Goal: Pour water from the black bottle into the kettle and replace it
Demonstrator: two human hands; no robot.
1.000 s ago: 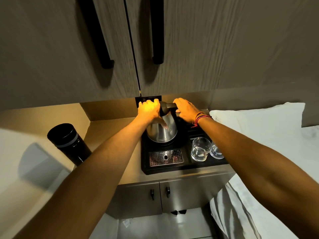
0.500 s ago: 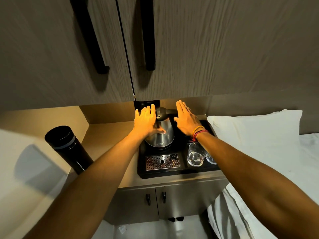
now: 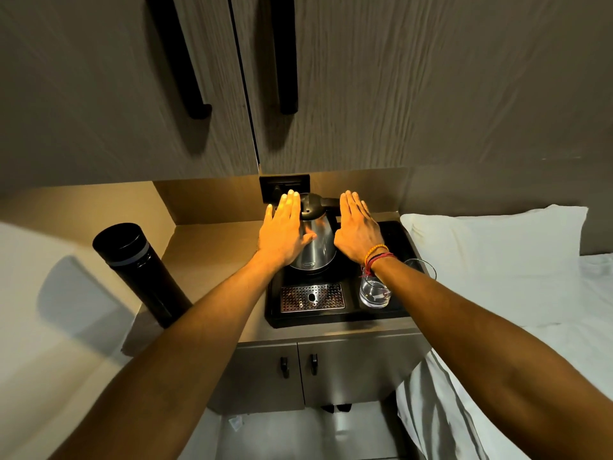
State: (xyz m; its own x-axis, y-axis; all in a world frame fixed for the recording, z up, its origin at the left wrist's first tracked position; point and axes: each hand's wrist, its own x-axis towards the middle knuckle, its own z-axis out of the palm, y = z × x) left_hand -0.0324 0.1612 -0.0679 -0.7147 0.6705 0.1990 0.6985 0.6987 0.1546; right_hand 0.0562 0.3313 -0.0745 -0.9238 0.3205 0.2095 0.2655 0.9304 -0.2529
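— On the black tray (image 3: 338, 318), toward its back, stands the kettle (image 3: 315, 247): steel body, black lid, upright, handle pointing right.

— And the hands?

— One on each side of the kettle. The left hand (image 3: 282, 234) lies flat and spread just left of it, fingers straight, thumb across the steel body; whether the thumb touches the metal I cannot tell. The right hand (image 3: 358, 232) is flat and spread just right of the kettle, beside the handle, holding nothing. Coloured bands (image 3: 378, 255) circle that wrist.

— Where is the black bottle (image 3: 139, 270)?

— Well left of the kettle, off the tray, standing on the table (image 3: 212, 247) near its left edge, cap on, no hand near it.

— What else sits by the kettle?

— In front of it, a perforated metal drip grate (image 3: 311, 297) set into the tray. To the front right, a clear glass (image 3: 374, 292), partly hidden by the right forearm, and a second glass (image 3: 421, 267) behind that arm. Farther right of the kettle, a white pillow (image 3: 491, 257) on a bed. Above the kettle, cabinet doors (image 3: 348, 88) with long black handles; below, two small doors (image 3: 298, 370).
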